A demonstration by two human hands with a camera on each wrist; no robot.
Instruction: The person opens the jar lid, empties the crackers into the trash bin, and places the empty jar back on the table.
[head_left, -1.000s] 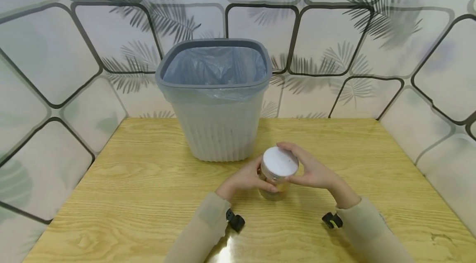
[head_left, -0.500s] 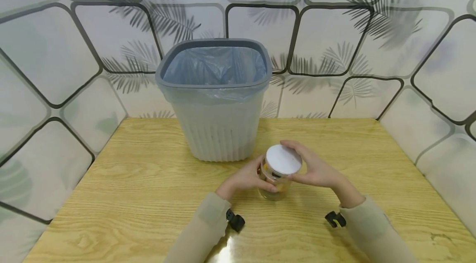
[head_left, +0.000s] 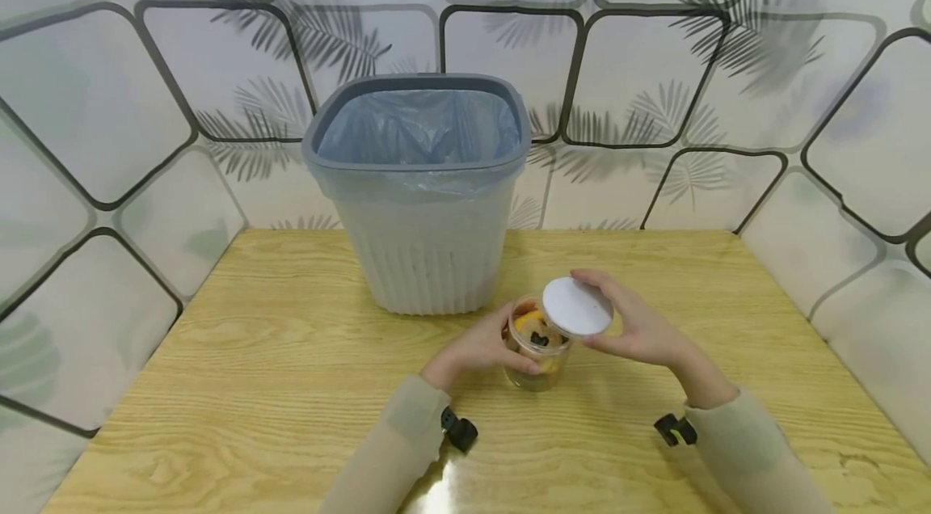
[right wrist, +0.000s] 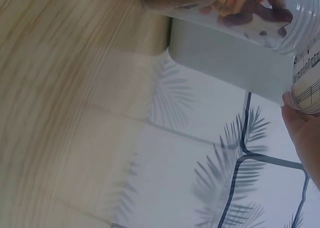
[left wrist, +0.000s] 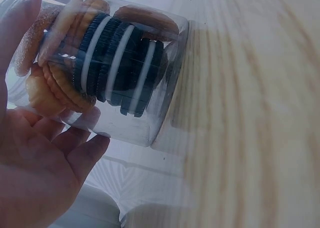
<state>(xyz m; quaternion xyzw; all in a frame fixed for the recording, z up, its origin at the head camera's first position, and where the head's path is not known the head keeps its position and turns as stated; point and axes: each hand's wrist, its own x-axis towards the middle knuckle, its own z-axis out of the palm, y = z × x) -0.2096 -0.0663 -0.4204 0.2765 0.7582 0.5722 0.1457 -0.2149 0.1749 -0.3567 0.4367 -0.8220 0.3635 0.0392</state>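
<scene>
A clear jar stands on the wooden table, and my left hand grips it round its left side. Through its wall in the left wrist view I see dark sandwich cookies with white filling and golden biscuits. My right hand holds the round white lid by its edge, tilted, just above and right of the jar's mouth. The lid covers part of the opening in the head view. Its underside, printed with music notes, shows in the right wrist view beside the jar.
Behind the jar, slightly left, stands a pale ribbed bin with a grey rim and a bluish bag liner. Patterned wall panels enclose the wooden table at the back and both sides.
The lid has come off the jar's mouth and moved right with my right hand, exposing the cookies. My left hand and the jar have stayed in place.
</scene>
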